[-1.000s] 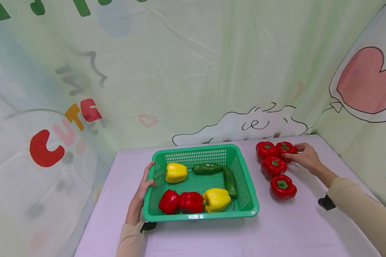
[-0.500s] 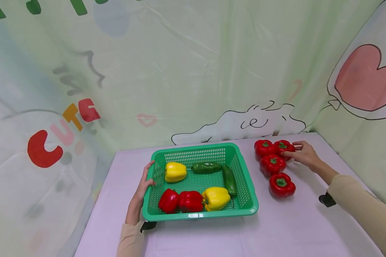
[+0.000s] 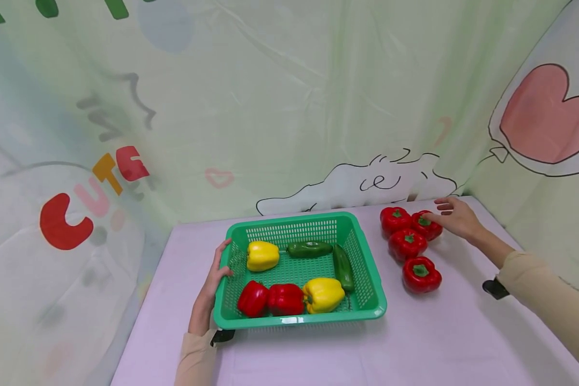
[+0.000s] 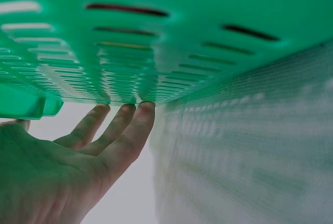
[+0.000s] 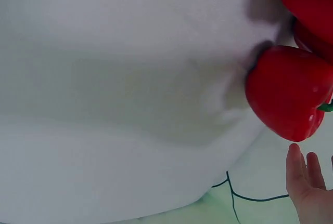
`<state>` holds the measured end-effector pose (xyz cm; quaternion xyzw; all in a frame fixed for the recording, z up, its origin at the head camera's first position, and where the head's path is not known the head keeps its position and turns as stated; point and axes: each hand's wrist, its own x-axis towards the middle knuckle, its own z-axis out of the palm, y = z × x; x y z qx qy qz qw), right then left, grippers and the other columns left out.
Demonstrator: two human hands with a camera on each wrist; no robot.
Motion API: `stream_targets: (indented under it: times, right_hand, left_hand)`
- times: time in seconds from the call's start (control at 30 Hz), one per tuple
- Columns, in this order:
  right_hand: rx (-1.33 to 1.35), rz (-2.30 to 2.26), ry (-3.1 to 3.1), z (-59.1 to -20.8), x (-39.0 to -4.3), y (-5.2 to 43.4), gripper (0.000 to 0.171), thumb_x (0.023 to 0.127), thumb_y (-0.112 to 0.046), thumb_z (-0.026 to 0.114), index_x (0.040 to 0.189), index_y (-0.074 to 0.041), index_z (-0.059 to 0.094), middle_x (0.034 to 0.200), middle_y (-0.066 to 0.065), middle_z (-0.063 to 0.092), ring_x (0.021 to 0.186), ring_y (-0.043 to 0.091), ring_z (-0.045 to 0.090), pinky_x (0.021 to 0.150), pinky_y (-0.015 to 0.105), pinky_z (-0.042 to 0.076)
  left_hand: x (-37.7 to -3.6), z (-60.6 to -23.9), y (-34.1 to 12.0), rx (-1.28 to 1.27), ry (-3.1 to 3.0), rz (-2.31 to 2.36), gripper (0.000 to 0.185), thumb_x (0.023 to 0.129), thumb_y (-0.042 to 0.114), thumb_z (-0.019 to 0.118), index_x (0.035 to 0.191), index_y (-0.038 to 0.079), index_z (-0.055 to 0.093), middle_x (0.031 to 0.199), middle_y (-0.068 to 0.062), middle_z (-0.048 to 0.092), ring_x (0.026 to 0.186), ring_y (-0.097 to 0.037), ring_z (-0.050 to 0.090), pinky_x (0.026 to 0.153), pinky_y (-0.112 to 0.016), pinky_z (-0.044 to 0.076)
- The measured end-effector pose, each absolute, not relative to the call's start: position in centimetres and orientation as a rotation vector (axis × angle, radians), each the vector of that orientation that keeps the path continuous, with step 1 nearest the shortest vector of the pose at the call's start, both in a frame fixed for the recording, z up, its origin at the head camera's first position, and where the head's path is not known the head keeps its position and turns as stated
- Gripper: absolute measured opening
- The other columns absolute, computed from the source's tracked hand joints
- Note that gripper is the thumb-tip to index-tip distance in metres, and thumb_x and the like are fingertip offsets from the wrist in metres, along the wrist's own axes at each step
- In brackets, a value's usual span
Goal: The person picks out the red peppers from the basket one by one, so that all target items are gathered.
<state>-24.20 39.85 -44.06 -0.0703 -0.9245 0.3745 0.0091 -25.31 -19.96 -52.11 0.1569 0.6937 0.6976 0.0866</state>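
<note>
Four red peppers out on the table, two red still in the basket

Right hand (image 3: 455,218) hovers with fingers loosely spread at the far-right red pepper (image 3: 427,225), seemingly just off it; left hand (image 3: 211,281) rests straight fingers against the basket (image 3: 299,320)'s left wall; inside lie two red peppers (image 3: 271,299), two yellow and two green; backdrop reads "CUTE" (image 3: 94,195); no brands seen.

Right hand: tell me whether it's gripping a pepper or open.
Open. The right hand has straight fingers, just off the rear red pepper; the right wrist view shows a gap between them.
</note>
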Motion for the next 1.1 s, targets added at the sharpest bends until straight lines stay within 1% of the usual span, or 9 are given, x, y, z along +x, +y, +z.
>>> stream_targets:
  times: [0.13,0.37,0.57,0.73,0.93,1.0,1.1]
  right_hand:
    - [-0.197,1.154,-2.881,-43.5,-24.2,39.2,0.073,0.095,-0.037,0.06,0.141,0.013,0.032,0.138,0.04,0.035,0.123,0.056,0.037,0.092,0.063,0.043]
    - [-0.099,1.155,-2.898,-42.0,-24.2,37.4,0.07,0.095,-0.034,0.06,0.142,0.011,0.033,0.14,0.038,0.037,0.124,0.055,0.039,0.093,0.061,0.044]
    - [0.05,1.139,-2.916,-40.6,-24.2,34.7,0.065,0.094,-0.028,0.063,0.141,0.009,0.037,0.138,0.036,0.041,0.124,0.054,0.042,0.092,0.06,0.045]
    - [0.211,1.141,-2.92,-39.8,-24.0,31.9,0.061,0.092,-0.022,0.065,0.14,0.007,0.04,0.137,0.033,0.045,0.123,0.053,0.046,0.089,0.057,0.048]
    - [0.34,1.114,-2.934,-39.4,-23.4,28.4,0.06,0.091,-0.027,0.068,0.139,0.002,0.046,0.136,0.027,0.05,0.122,0.047,0.05,0.086,0.053,0.052]
    - [0.398,1.102,-2.922,-39.4,-23.2,27.3,0.06,0.09,-0.028,0.069,0.138,0.001,0.048,0.135,0.026,0.052,0.121,0.044,0.052,0.087,0.052,0.051]
    - [0.492,1.141,-2.894,-39.4,-22.8,25.8,0.06,0.089,-0.027,0.07,0.136,0.002,0.049,0.136,0.025,0.052,0.12,0.044,0.053,0.09,0.053,0.05]
  left_hand:
    - [-25.3,-52.1,-19.9,0.463,2.067,2.077,0.082,0.079,0.001,0.036,0.156,0.018,0.014,0.16,-0.017,0.014,0.133,-0.045,0.031,0.094,-0.045,0.044]
    - [-25.3,-52.2,-20.0,0.461,2.071,2.074,0.083,0.079,0.001,0.036,0.156,0.018,0.014,0.16,-0.017,0.015,0.133,-0.045,0.032,0.092,-0.04,0.046]
    - [-25.3,-52.2,-20.1,0.468,2.076,2.071,0.082,0.079,0.002,0.036,0.156,0.019,0.014,0.159,-0.017,0.015,0.131,-0.045,0.032,0.092,-0.041,0.046]
    - [-25.2,-52.1,-20.1,0.475,2.059,2.087,0.082,0.079,0.001,0.036,0.156,0.018,0.014,0.159,-0.018,0.015,0.131,-0.045,0.033,0.09,-0.039,0.047]
    - [-25.1,-52.0,-20.1,0.473,2.054,2.085,0.082,0.079,0.001,0.036,0.156,0.018,0.014,0.159,-0.018,0.016,0.131,-0.045,0.033,0.09,-0.038,0.047]
    - [-25.1,-52.0,-20.0,0.473,2.053,2.084,0.082,0.079,0.001,0.036,0.156,0.018,0.014,0.159,-0.018,0.016,0.13,-0.045,0.032,0.09,-0.037,0.046]
    - [-25.2,-52.1,-20.0,0.473,2.056,2.082,0.081,0.08,0.001,0.036,0.156,0.018,0.015,0.159,-0.018,0.016,0.131,-0.044,0.032,0.09,-0.036,0.046]
